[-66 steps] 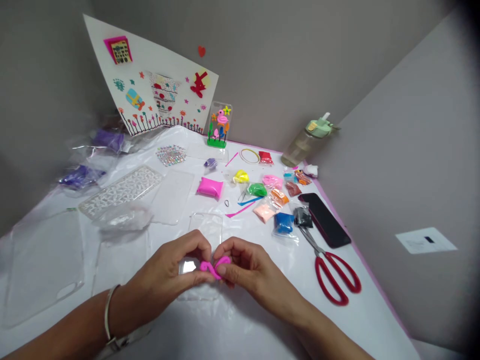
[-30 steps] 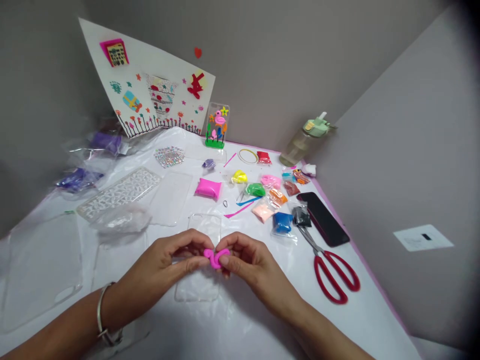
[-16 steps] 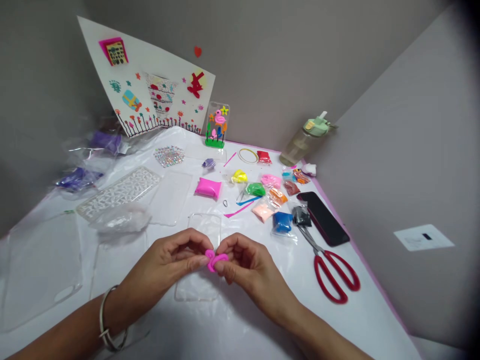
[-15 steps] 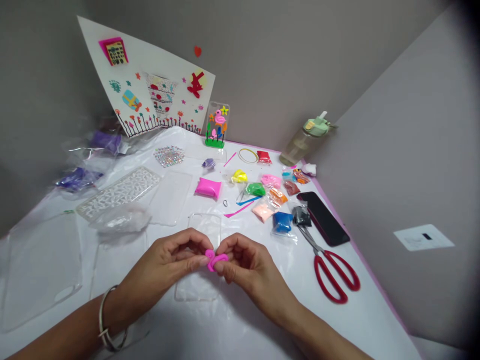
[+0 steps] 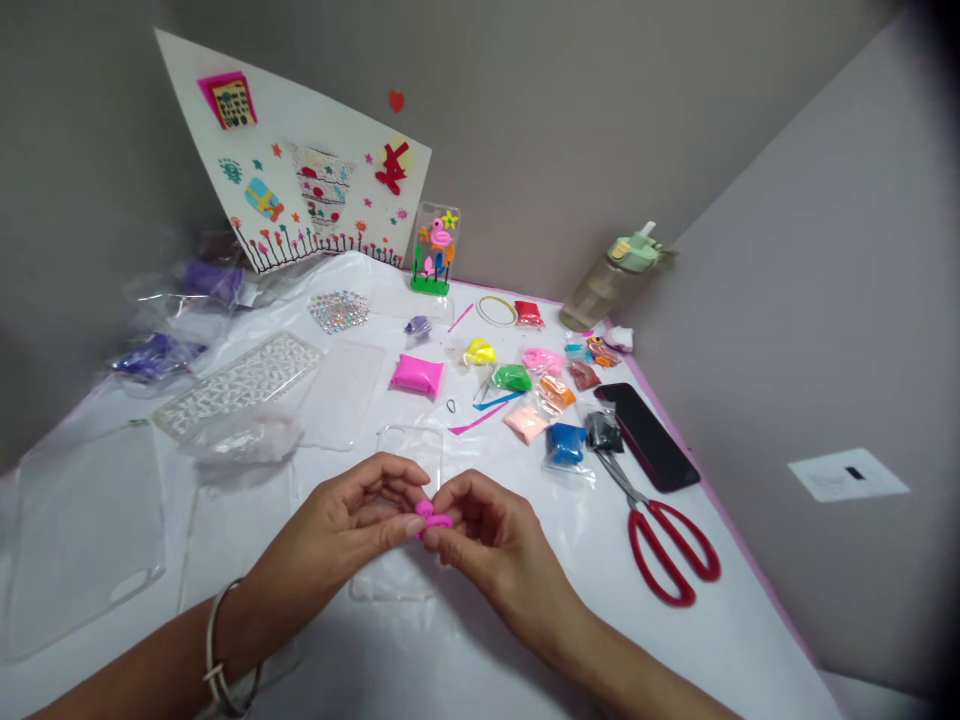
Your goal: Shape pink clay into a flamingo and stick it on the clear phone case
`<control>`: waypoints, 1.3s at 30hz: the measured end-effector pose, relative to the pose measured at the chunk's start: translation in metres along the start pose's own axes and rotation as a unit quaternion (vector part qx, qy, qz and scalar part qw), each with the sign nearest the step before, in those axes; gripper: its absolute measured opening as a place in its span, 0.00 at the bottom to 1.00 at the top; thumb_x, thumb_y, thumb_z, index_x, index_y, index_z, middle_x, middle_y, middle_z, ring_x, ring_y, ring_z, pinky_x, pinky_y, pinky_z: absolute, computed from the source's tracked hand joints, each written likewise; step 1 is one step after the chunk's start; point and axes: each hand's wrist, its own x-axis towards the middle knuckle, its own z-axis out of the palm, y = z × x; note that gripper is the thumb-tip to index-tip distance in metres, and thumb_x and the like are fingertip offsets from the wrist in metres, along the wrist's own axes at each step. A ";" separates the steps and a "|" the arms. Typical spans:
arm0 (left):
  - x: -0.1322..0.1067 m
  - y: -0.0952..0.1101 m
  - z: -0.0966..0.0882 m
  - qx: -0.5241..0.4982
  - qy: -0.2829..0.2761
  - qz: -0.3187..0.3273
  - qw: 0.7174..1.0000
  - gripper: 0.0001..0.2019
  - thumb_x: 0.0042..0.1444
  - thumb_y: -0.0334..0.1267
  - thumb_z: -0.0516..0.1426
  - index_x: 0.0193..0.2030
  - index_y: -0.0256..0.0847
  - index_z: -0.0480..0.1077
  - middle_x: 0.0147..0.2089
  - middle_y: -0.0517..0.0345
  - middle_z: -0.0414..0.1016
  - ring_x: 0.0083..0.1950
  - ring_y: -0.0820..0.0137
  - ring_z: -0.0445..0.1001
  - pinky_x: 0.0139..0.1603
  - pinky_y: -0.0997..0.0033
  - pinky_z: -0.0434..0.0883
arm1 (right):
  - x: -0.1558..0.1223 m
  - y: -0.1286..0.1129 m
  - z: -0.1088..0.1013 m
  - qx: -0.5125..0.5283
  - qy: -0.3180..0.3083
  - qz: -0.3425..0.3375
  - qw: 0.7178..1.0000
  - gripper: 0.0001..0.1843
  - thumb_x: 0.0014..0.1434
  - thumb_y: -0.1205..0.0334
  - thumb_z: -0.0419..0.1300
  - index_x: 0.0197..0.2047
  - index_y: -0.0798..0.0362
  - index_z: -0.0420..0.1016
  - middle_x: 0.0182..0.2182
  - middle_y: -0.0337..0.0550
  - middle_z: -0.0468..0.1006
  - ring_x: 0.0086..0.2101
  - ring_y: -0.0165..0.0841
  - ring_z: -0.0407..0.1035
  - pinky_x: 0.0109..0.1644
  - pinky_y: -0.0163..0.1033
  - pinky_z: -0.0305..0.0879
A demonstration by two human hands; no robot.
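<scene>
My left hand (image 5: 341, 530) and my right hand (image 5: 491, 540) meet at the table's near middle, both pinched on a small curled piece of pink clay (image 5: 429, 518). Only a bit of the clay shows between the fingertips. The hands hover just over a clear phone case (image 5: 405, 450) lying flat on the white table (image 5: 465, 640). A metal bangle sits on my left wrist.
Red-handled scissors (image 5: 671, 545) and a dark phone (image 5: 649, 435) lie to the right. Several small bags of coloured clay (image 5: 525, 385) are spread behind the hands, with a pink clay pack (image 5: 417, 373). Clear cases (image 5: 82, 525) lie left. A decorated card (image 5: 300, 175) and a bottle (image 5: 611, 275) stand at the back.
The pink clay strip has been curled tighter and now shows less between the fingers. Both hands have drawn slightly closer together and stayed over the clear case.
</scene>
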 end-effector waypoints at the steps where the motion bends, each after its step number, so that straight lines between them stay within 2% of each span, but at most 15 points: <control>1: 0.000 0.001 0.000 0.005 -0.003 -0.007 1.000 0.13 0.56 0.44 0.67 0.46 0.48 0.72 0.40 0.65 0.78 0.44 0.71 0.79 0.48 0.74 0.72 | 0.000 0.000 0.000 -0.004 0.003 -0.003 1.000 0.11 0.56 0.58 0.70 0.37 0.53 0.73 0.31 0.37 0.73 0.32 0.29 0.64 0.37 0.35 0.60; 4: 0.000 0.004 0.001 0.027 -0.013 -0.018 0.999 0.12 0.57 0.45 0.66 0.43 0.47 0.71 0.40 0.64 0.79 0.46 0.69 0.79 0.49 0.72 0.71 | -0.001 0.000 0.001 -0.019 0.012 -0.009 1.000 0.09 0.57 0.61 0.68 0.36 0.53 0.73 0.31 0.36 0.73 0.31 0.28 0.63 0.36 0.34 0.59; 10: -0.001 0.010 0.003 0.083 -0.003 0.007 0.997 0.07 0.61 0.44 0.62 0.37 0.44 0.72 0.35 0.65 0.78 0.39 0.69 0.78 0.43 0.72 0.71 | -0.002 0.002 0.002 -0.037 0.011 -0.009 0.999 0.07 0.57 0.62 0.68 0.35 0.53 0.73 0.29 0.35 0.70 0.30 0.28 0.61 0.35 0.34 0.58; 13: -0.002 0.010 0.003 0.078 -0.010 0.003 0.997 0.07 0.60 0.44 0.62 0.36 0.44 0.72 0.34 0.64 0.78 0.40 0.68 0.78 0.43 0.72 0.72 | -0.001 0.000 0.002 -0.027 0.004 -0.012 1.000 0.08 0.58 0.61 0.68 0.35 0.53 0.73 0.29 0.35 0.71 0.31 0.28 0.62 0.35 0.34 0.59; 17: -0.002 0.010 0.002 0.061 -0.020 0.006 0.998 0.08 0.62 0.47 0.60 0.40 0.46 0.72 0.37 0.63 0.78 0.43 0.67 0.77 0.44 0.71 0.72 | 0.000 -0.003 0.002 -0.006 0.003 -0.003 1.000 0.12 0.56 0.56 0.70 0.35 0.53 0.73 0.29 0.36 0.72 0.31 0.28 0.64 0.36 0.35 0.60; 20: -0.002 0.011 0.002 0.091 -0.009 0.019 0.996 0.09 0.64 0.48 0.58 0.40 0.46 0.72 0.37 0.63 0.77 0.42 0.68 0.76 0.44 0.71 0.71 | 0.000 -0.004 0.003 0.005 0.008 0.004 1.000 0.14 0.54 0.54 0.71 0.35 0.53 0.73 0.29 0.36 0.73 0.30 0.28 0.64 0.36 0.35 0.60; 26: -0.003 0.013 0.005 0.104 -0.011 0.010 0.994 0.10 0.63 0.47 0.58 0.36 0.44 0.73 0.34 0.63 0.77 0.39 0.69 0.76 0.42 0.72 0.70 | 0.000 -0.001 0.004 -0.001 -0.001 0.007 1.000 0.15 0.55 0.54 0.71 0.35 0.53 0.73 0.28 0.35 0.72 0.30 0.27 0.64 0.35 0.34 0.59; 29: -0.003 0.011 0.004 0.104 -0.002 0.019 0.994 0.09 0.64 0.47 0.58 0.39 0.45 0.73 0.36 0.62 0.78 0.40 0.68 0.76 0.43 0.71 0.71 | 0.000 0.000 0.003 0.008 0.000 0.005 1.000 0.15 0.55 0.54 0.71 0.36 0.53 0.72 0.30 0.36 0.73 0.31 0.28 0.65 0.36 0.34 0.61; 32: -0.001 0.009 0.003 0.071 0.006 0.010 0.997 0.09 0.60 0.45 0.63 0.44 0.46 0.72 0.40 0.62 0.78 0.44 0.67 0.78 0.47 0.70 0.72 | 0.001 0.001 0.002 0.015 0.008 -0.006 1.000 0.14 0.55 0.55 0.71 0.38 0.52 0.72 0.32 0.36 0.73 0.32 0.29 0.66 0.37 0.35 0.62; 39: 0.000 0.006 0.002 0.054 0.022 0.010 0.998 0.12 0.56 0.44 0.65 0.44 0.44 0.72 0.41 0.60 0.77 0.44 0.66 0.77 0.47 0.68 0.72 | 0.003 0.004 -0.001 0.003 0.019 -0.013 1.000 0.14 0.55 0.56 0.70 0.40 0.51 0.72 0.31 0.37 0.73 0.32 0.30 0.66 0.38 0.36 0.63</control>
